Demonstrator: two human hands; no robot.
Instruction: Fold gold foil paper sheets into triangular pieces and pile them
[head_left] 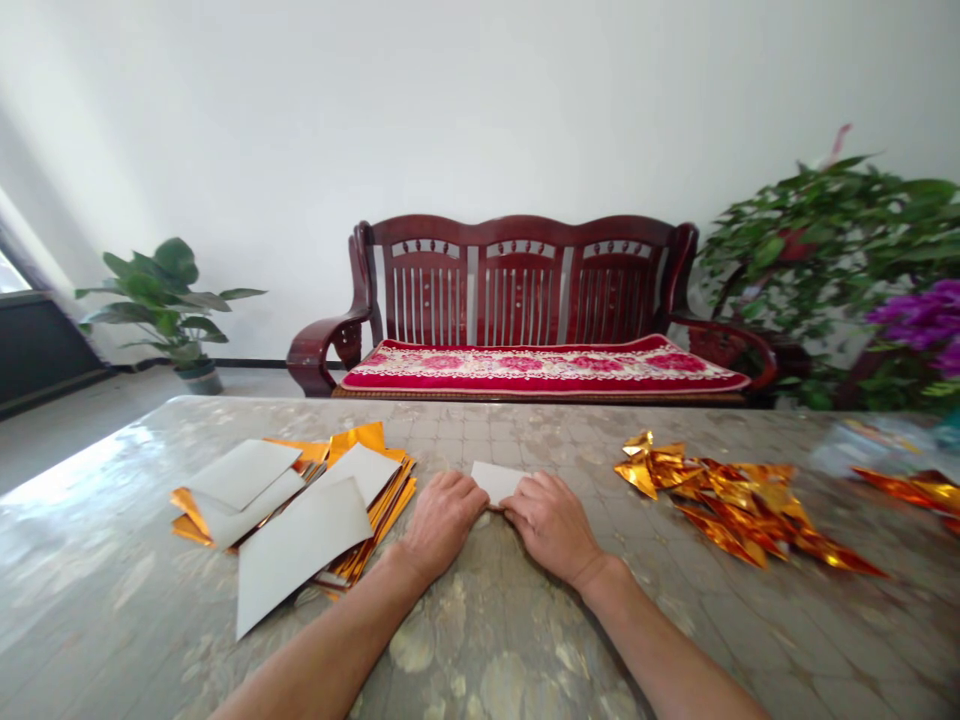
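A small sheet of paper (496, 481), white on the side facing up, lies on the table between my hands. My left hand (448, 512) grips its near left edge with the fingers pressed together. On the other side, my right hand (551, 525) pinches the near right edge, and the thumbs almost meet there. To the left is a loose pile of paper sheets (307, 535), some white side up and some showing shiny gold. Over on the right lies a heap of folded gold foil pieces (742, 500) with pointed ends.
The patterned table (480, 650) spans the foreground. Near its right edge are a clear plastic bag (874, 445) and more gold foil pieces (919, 492). Behind it stands a dark red wooden bench (521, 290) with a red floral cover, flanked by potted plants (169, 295).
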